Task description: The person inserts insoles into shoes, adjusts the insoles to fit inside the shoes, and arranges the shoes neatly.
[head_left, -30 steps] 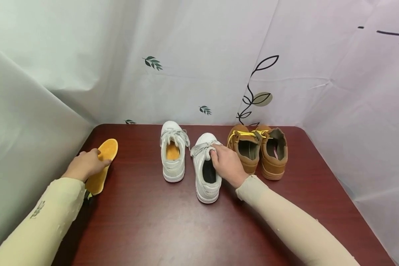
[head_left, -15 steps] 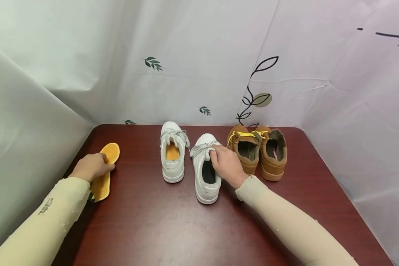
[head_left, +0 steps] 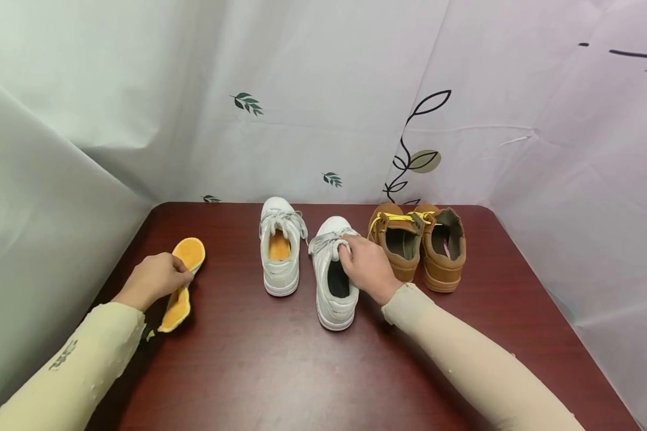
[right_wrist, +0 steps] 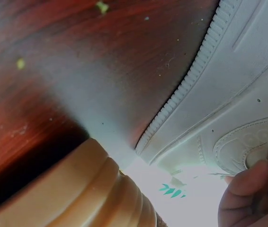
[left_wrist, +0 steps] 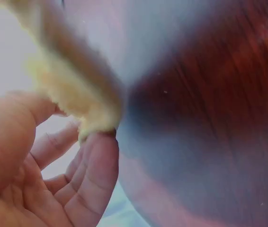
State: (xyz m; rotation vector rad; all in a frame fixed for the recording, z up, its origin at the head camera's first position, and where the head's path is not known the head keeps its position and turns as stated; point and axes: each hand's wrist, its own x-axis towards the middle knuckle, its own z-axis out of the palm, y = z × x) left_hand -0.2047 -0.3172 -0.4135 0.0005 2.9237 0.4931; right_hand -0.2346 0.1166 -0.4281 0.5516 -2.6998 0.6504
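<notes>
At the left of the head view my left hand [head_left: 153, 279] pinches a yellow fuzzy insole [head_left: 190, 252] near its middle, and the insole bends there. The left wrist view shows the same insole [left_wrist: 77, 90] blurred, gripped between thumb and fingers. My right hand [head_left: 371, 267] grips a white lace-up sneaker [head_left: 336, 314] by its tongue and upper edge, thumb toward the opening. Its inside looks dark. In the right wrist view a fingertip lies on the side of this sneaker [right_wrist: 195, 113]. To its left stands another white sneaker [head_left: 281, 278], with a yellow insole [head_left: 279, 245] inside.
Right of my right hand, two brown shoes with yellow laces stand side by side, a near one [head_left: 404, 268] and a right one [head_left: 444, 275]. A small dark and yellow-green item [head_left: 150, 335] lies beneath my left wrist. White curtains [head_left: 323, 78] enclose the dark red table [head_left: 259, 359].
My left hand has moved slightly right with the yellow insole, which has shifted right, turned and bent more. The right hand and the white sneaker have stayed in place.
</notes>
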